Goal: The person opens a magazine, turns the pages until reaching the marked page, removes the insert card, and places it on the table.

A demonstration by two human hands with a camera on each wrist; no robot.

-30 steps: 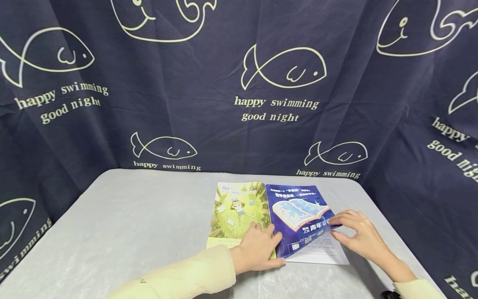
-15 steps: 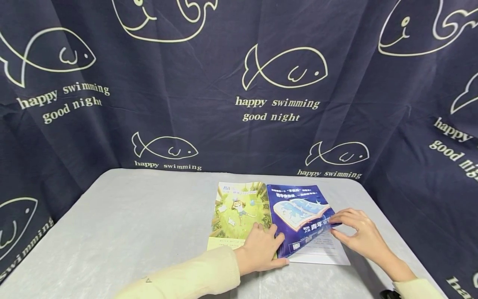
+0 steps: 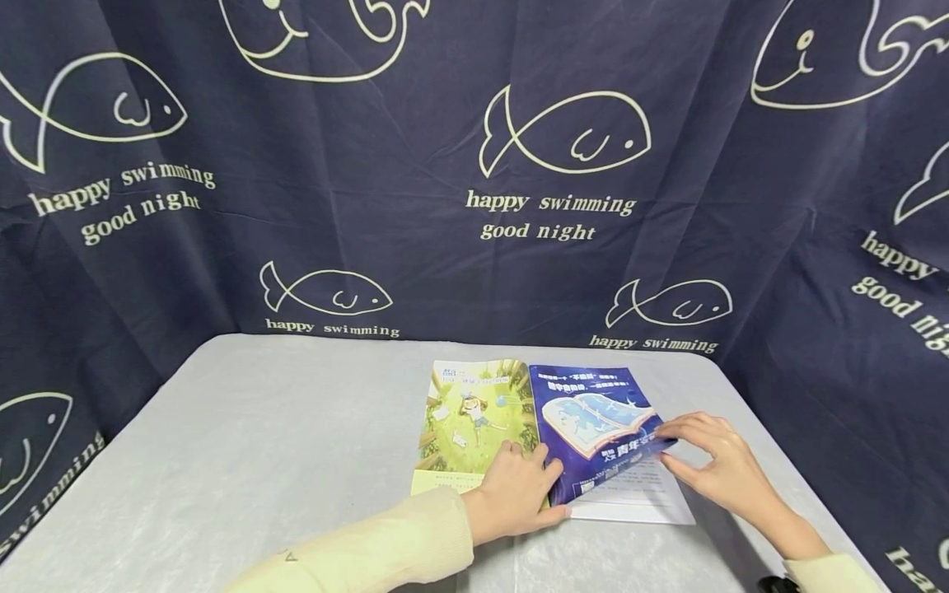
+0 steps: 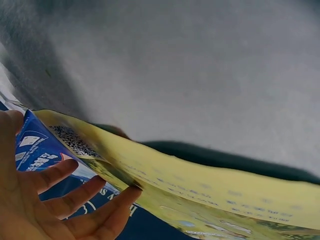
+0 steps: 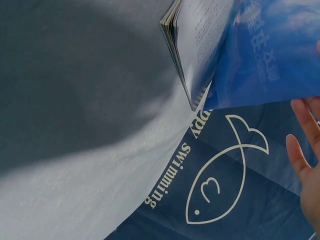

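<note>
An open magazine lies on the table, its left page showing a green illustration. The right-hand page is dark blue with a drawn open book, and its lower outer part is lifted off the white printed page beneath. My left hand rests with spread fingers on the magazine's lower middle, by the spine. At the blue page's outer edge, my right hand pinches the page between thumb and fingers. In the right wrist view, this hand shows only partly, beside the blue page.
A pale grey cloth covers the table. Dark blue curtain with fish drawings and lettering hangs behind and at both sides. A dark item sits at the right wrist.
The blue page's lower edge has risen slightly, baring a bit more of the white page. Both hands have stayed almost where they were.
</note>
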